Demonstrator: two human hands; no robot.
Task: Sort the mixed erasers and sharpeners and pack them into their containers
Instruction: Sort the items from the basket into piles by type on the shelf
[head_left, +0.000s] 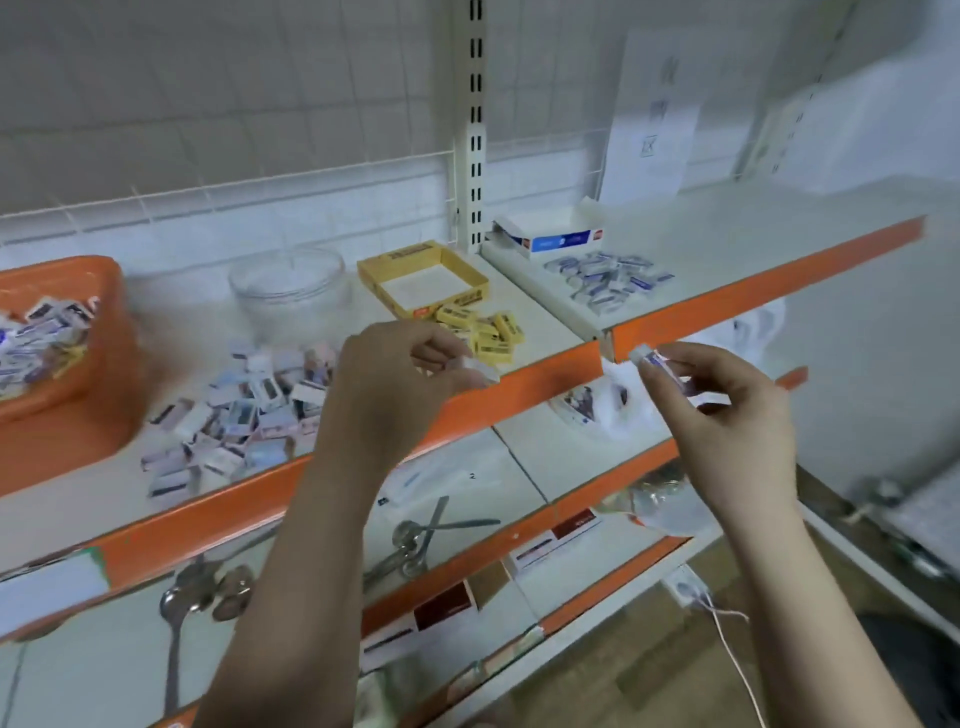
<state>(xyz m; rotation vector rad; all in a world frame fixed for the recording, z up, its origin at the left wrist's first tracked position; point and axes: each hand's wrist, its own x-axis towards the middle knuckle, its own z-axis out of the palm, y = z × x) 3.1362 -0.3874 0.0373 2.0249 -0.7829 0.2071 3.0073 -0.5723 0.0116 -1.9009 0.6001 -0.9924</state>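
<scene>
The shelving unit has white decks with orange front edges; the top deck carries the task items. At the far left of this deck stands an orange plastic bin holding a mixed heap of small boxed pieces. Right of the bin, a loose pile of pale blue, pink and white packets lies spread toward the near edge. Behind this pile stands a clear round container. Right of the container sits an open yellow cardboard tray, and a cluster of yellow-sleeved erasers lies just beside its near right corner. Beyond the upright post, an open white-and-blue carton stands at the far side of the right deck, with a pile of blue-and-white sleeved erasers directly in front of it.

The left hand is raised in front of the shelf edge, fingers curled, pinching a small pale piece between thumb and fingertips. The right hand is raised at the same height, well apart from the left, pinching a small white-and-blue piece. Motion blur prevents identifying either piece more exactly.

The lower decks hold metal spoons, a clear plastic bag and flat red-and-white packs.
</scene>
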